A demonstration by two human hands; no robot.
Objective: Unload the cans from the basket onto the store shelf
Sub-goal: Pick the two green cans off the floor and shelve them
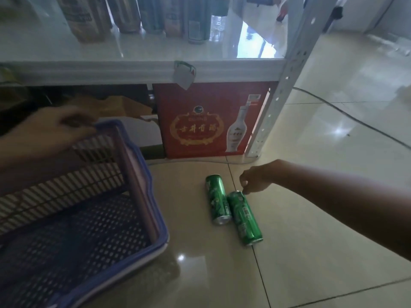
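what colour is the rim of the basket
Blue, around darker perforated walls, on the basket; the head view shows it clearly.

we see only two bare forearms and hands. the left hand [55, 127] comes in blurred, with no ring or watch that we can make out. the right hand [255, 181] and its long forearm are bare too (no sleeve reaches into view), no glove, wristband or marking anywhere along them.
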